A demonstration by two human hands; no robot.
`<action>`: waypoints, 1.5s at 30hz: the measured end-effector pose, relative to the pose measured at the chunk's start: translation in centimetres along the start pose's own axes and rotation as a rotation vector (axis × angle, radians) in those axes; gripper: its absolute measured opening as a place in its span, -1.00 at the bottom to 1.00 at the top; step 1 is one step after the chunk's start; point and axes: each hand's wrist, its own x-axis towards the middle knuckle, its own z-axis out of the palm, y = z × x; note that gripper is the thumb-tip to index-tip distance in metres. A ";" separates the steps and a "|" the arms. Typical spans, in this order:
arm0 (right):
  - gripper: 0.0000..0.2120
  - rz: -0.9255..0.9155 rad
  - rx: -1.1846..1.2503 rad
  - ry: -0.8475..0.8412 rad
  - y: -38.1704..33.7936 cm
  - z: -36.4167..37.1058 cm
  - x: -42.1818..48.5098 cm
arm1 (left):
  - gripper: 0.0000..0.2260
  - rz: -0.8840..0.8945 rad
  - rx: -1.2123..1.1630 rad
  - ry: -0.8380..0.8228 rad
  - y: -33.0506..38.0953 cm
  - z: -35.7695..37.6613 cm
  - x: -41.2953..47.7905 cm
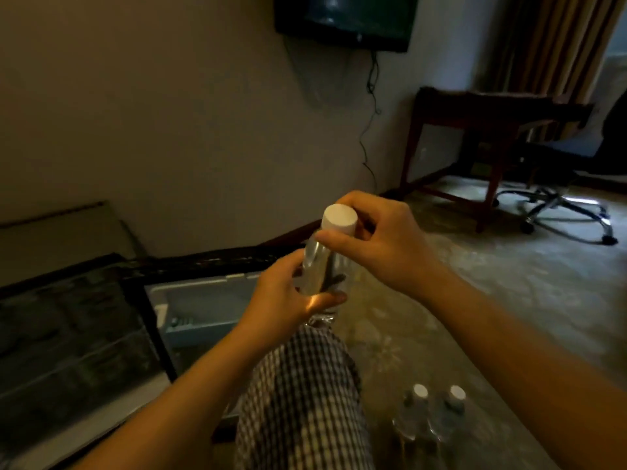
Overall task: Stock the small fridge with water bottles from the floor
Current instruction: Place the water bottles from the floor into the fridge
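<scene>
Carpet (492,283) open rightward, open fridge (200,300) left, left grip (285,303) wrapped round bottle (322,266), right grip (383,239) pinching under cap (339,217)

Held bottle (326,262) mid-body hidden behind left hand (288,300); floor bottles (412,418) blurred, lower parts lost in shadow; fridge (78,334) interior too dark to read contents; wall screen (346,22) cut by top edge.

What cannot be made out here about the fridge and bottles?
Head view:
Open small black fridge: shelves too dark and blurred to show contents.
Clear plastic water bottle with white cap: left hand and right hand cover its neck and lower body.
Two clear white-capped floor bottles: blurred.
</scene>
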 end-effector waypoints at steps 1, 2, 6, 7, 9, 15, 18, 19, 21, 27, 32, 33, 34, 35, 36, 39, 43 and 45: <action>-0.72 -0.017 0.016 -0.028 -0.6 0.8 0.9 | -0.62 0.010 0.039 0.027 -0.1 -1.3 -0.1; -0.74 -0.031 0.021 -0.055 -1.0 1.7 1.6 | -0.62 0.017 0.084 0.051 -0.3 -2.5 -0.2; -0.71 -0.075 -0.005 -0.132 -1.7 6.0 3.8 | -0.61 -0.017 0.238 0.125 -2.8 -6.4 -0.7; -0.70 -0.081 -0.023 -0.144 -1.7 7.2 4.1 | -0.57 -0.037 0.275 0.134 -3.7 -7.1 -0.9; -0.69 -0.065 -0.048 -0.170 -1.3 9.7 4.5 | -0.53 -0.078 0.332 0.148 -5.8 -8.5 -1.3; -0.70 0.023 -0.111 -0.248 0.5 16.6 3.5 | -0.53 -0.252 0.347 0.131 -12.5 -9.2 -3.1; -0.73 0.099 -0.151 -0.309 1.7 19.6 2.2 | -0.54 -0.343 0.272 0.137 -16.0 -8.6 -4.1; -0.73 0.125 -0.167 -0.324 2.2 20.5 1.7 | -0.56 -0.379 0.247 0.143 -17.1 -8.4 -4.6; -0.73 0.179 -0.205 -0.356 3.4 22.4 0.5 | -0.62 -0.453 0.183 0.145 -19.4 -7.9 -5.5; -0.69 0.315 -0.258 -0.496 6.9 27.8 -2.9 | -0.64 -0.624 0.188 -0.009 -24.2 -6.9 -6.8; -0.58 0.374 -0.457 -0.676 8.4 30.8 -4.3 | -0.64 -0.714 0.146 0.027 -28.1 -5.9 -7.4; -0.57 0.398 -0.469 -0.690 8.6 31.2 -4.6 | -0.65 -0.729 0.095 0.039 -28.5 -5.6 -7.5; -0.58 0.422 -0.463 -0.695 8.8 31.5 -4.9 | -0.65 -0.743 0.027 0.042 -28.8 -5.3 -7.5; -0.59 0.442 -0.447 -0.702 9.0 32.0 -5.1 | -0.64 -0.762 -0.038 0.039 -29.1 -5.1 -7.6; -0.60 0.460 -0.432 -0.714 9.2 32.4 -5.3 | -0.62 -0.782 -0.086 0.036 -29.5 -4.9 -7.8; -0.63 0.501 -0.419 -0.769 9.8 33.6 -5.8 | -0.58 -0.830 -0.161 0.032 -31.2 -4.1 -8.2; -0.64 0.573 -0.445 -0.829 10.4 34.8 -6.0 | -0.58 -0.885 -0.226 0.038 -32.2 -3.5 -8.4; -0.63 0.614 -0.458 -0.866 10.6 35.3 -5.9 | -0.58 -0.896 -0.236 0.038 -32.5 -3.2 -8.6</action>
